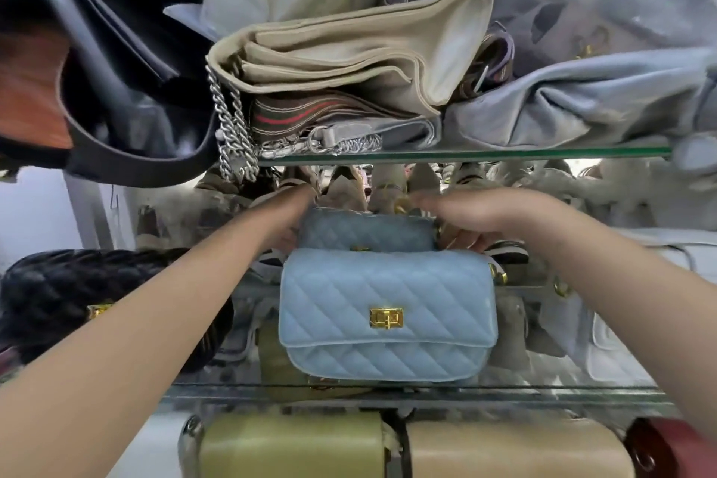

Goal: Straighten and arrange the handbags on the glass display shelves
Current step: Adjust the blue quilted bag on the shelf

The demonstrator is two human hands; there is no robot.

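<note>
A light blue quilted handbag (388,314) with a gold clasp stands upright at the front of the middle glass shelf (419,394). Right behind it stands a second, matching blue quilted bag (366,231), partly hidden. My left hand (289,215) holds that rear bag's left end and my right hand (471,219) holds its right end, fingers curled around the sides. Both forearms reach in over the shelf edge.
The upper glass shelf (465,153) carries a folded beige bag (349,50) with a hanging silver chain (232,128), grey bags and a black bag (116,62). A black quilted bag (77,295) sits left, a white bag (628,341) right. Olive and tan bags stand below.
</note>
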